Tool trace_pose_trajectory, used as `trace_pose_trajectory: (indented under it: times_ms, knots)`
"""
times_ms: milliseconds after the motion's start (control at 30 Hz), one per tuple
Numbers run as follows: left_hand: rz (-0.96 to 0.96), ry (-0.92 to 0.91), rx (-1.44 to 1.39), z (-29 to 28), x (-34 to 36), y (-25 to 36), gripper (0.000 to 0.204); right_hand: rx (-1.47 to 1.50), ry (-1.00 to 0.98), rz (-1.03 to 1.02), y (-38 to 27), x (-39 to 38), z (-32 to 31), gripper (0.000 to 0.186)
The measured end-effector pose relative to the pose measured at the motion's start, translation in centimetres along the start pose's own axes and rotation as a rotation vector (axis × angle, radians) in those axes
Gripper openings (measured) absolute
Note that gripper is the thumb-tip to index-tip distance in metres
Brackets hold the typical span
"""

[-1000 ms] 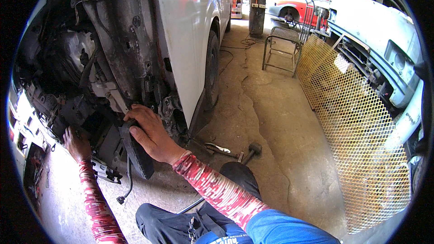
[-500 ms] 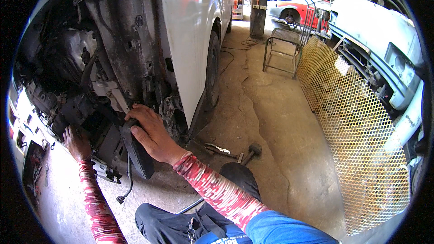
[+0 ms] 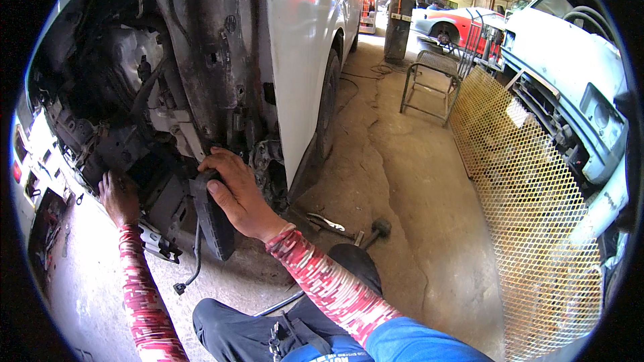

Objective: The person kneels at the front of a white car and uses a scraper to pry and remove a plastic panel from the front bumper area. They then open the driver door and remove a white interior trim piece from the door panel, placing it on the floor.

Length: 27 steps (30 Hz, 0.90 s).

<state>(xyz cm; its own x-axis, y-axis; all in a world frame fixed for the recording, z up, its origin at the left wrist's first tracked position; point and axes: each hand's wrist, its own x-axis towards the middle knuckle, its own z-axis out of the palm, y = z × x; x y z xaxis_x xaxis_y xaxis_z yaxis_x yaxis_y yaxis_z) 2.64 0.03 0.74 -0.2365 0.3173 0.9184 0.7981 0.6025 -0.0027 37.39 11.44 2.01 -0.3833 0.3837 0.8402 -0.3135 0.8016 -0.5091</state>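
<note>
My right hand (image 3: 240,196) is wrapped over the upper end of a long black ribbed part (image 3: 215,223), thumb on the near side. That part hangs tilted below the open, stripped front of a white vehicle (image 3: 300,47). Further left, my left hand (image 3: 121,201) is curled at the edge of dark metal parts under the vehicle; its fingertips are partly hidden in shadow. Between the hands sits a dark bracket-like panel (image 3: 168,202). A bent thin rod or hose (image 3: 196,265) with a small block at its end hangs beside the ribbed part.
On the floor by my knee lie a hammer (image 3: 380,229) and a hand tool with a pale handle (image 3: 329,222). A yellow expanded-metal mesh panel (image 3: 530,208) leans along the right, against a pale blue vehicle body (image 3: 570,60). A metal chair (image 3: 433,74) stands farther back.
The whole view has shifted slightly, so the vehicle and floor appear further right and lower. Both hands keep their hold, and the ribbed part moves only a little.
</note>
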Motion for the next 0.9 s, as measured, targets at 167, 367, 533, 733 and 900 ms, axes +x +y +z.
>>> trace_pose_trajectory:
  times_ms: [167, 367, 533, 733, 900]
  knots:
    - [0.002, 0.005, -0.003, -0.3, 0.2, 0.3, 0.031, 0.010, -0.012, 0.020, -0.2, -0.1, -0.2, 0.039]
    - [-0.037, -0.011, -0.055, -1.6, -0.1, 0.9, 0.036, -0.038, 0.015, 0.013, -0.6, -0.2, -0.1, 0.036]
    - [-0.086, -0.032, -0.057, -3.0, 0.3, 2.1, 0.036, 0.019, -0.006, 0.020, -0.8, 0.2, 0.2, 0.044]
    - [-0.112, -0.017, -0.118, -3.8, 0.9, 2.9, 0.030, 0.039, -0.056, 0.071, -1.2, 0.4, 0.0, 0.050]
    - [-0.110, -0.060, -0.156, -4.4, 0.9, 3.0, 0.032, 0.046, -0.051, 0.106, -1.4, 0.4, 0.2, 0.052]
